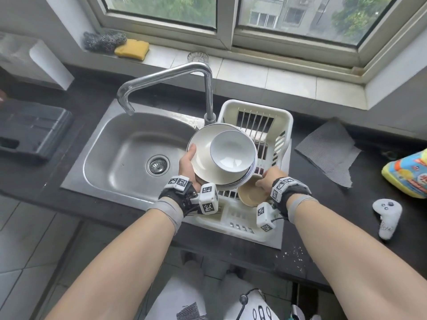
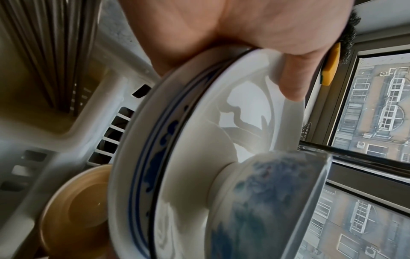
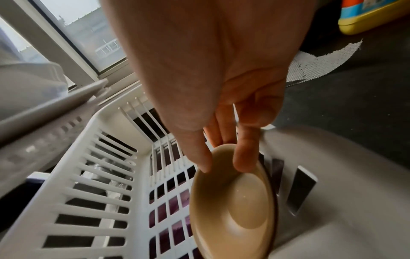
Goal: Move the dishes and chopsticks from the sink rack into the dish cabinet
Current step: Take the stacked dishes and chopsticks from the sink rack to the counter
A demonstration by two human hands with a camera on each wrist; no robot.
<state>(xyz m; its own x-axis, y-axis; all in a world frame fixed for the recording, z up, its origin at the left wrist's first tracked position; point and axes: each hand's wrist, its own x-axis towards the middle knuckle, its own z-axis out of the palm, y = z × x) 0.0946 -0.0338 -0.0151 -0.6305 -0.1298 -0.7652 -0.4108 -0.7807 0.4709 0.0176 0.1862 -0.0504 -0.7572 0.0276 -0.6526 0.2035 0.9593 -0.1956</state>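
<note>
Nearest, in the front compartment of the white sink rack (image 1: 254, 107), the wrist view shows a bundle of chopsticks (image 2: 44, 52) standing on end. Just beyond that compartment, the right hand (image 1: 269, 179) reaches into the rack's main bay and pinches the rim of a small tan dish (image 1: 250, 195), thumb on the inner face and fingertips (image 3: 246, 157) curled over the edge; the dish stands tilted on its edge against the rack's right wall. To its left, the left hand (image 1: 188, 165) holds a stack of white plates (image 1: 203, 155) lifted above the rack's left side, next to the sink basin (image 1: 129, 155). Its thumb presses on the upper plate's rim while the fingers are hidden beneath the stack. A white bowl (image 1: 231, 151) sits on the top plate, and a lower plate shows a blue patterned band along its rim in the wrist view. The stack leans slightly toward the left hand. Farther back, the chrome faucet (image 1: 208, 88) rises behind the plates. On the dark counter to the right lie a grey cloth (image 1: 330, 151) and a white controller (image 1: 387, 215). On the far windowsill rest a yellow sponge (image 1: 131, 49) and a steel scourer (image 1: 101, 40).
</note>
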